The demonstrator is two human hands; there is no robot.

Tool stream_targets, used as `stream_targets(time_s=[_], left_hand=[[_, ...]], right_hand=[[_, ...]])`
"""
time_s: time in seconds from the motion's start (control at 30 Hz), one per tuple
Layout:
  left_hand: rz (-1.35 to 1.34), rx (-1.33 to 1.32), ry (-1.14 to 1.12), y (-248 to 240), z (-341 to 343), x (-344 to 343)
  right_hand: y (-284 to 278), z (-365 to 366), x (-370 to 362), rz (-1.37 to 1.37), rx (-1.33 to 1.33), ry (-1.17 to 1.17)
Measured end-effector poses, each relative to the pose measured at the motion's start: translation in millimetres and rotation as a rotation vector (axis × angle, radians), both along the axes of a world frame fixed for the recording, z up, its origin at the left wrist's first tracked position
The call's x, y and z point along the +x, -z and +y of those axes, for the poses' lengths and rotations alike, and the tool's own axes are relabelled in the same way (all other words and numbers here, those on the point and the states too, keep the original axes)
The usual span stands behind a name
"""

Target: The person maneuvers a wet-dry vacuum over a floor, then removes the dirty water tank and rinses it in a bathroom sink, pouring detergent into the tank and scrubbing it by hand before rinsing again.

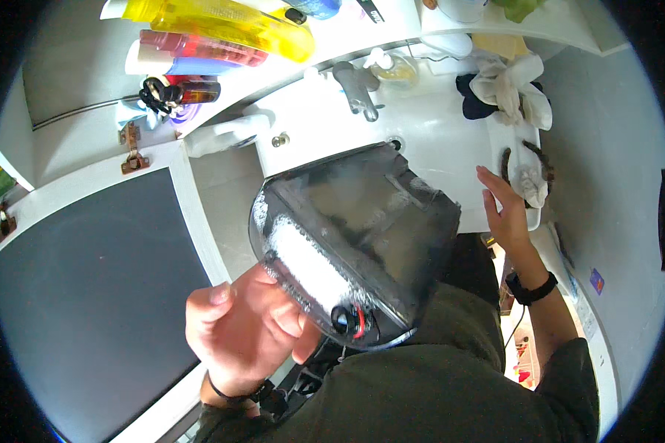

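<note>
A smoky dark, see-through plastic tank (377,236) is tilted in front of my body, over the near edge of the white sink (440,140). White foam or residue streaks its left side, and a round black cap with a red ring sits at its lower end. My left hand (247,332) supports it at the lower left; the fingers curl behind its edge and are partly hidden, while the thumb stands apart. To the right of the tank, my right hand (504,210) is raised with fingers outstretched, holding nothing, close to the sink's right rim.
A grey faucet (357,90) rises at the sink's back beside a clear soap bottle (399,71). White and dark cloths (506,88) lie at the right rim. Several bottles, one yellow (229,26), stand at upper left. An open cabinet door (96,266) fills the left.
</note>
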State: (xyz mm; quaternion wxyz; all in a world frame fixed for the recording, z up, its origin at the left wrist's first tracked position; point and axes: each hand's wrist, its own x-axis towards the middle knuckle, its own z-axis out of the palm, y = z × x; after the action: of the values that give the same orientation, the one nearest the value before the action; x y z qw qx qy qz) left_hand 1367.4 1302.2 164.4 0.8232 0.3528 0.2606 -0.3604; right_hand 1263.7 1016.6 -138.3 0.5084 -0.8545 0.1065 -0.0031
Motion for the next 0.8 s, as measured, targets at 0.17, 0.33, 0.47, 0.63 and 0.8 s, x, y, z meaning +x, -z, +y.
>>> stream_targets(time_s=[0.17, 0.33, 0.47, 0.63, 0.8], left_hand=[[-0.008, -0.022, 0.045, -11, -14, -4], [-0.009, -0.001, 0.087, -6, -17, -5], [-0.012, -0.068, 0.069, -4, -20, -10], [-0.026, -0.023, 0.132, -2, -18, -8], [-0.019, 0.082, 0.090, 5, -25, -9]], right_hand=[[4, -7, -8, -0.007, -0.013, 0.055], [1, -8, -17, 0.024, 0.002, 0.066], [1, -4, -22, -0.006, 0.003, 0.049], [-8, -2, -23, -0.030, 0.011, 0.056], [-65, -2, -15, -0.172, -0.016, 0.060]])
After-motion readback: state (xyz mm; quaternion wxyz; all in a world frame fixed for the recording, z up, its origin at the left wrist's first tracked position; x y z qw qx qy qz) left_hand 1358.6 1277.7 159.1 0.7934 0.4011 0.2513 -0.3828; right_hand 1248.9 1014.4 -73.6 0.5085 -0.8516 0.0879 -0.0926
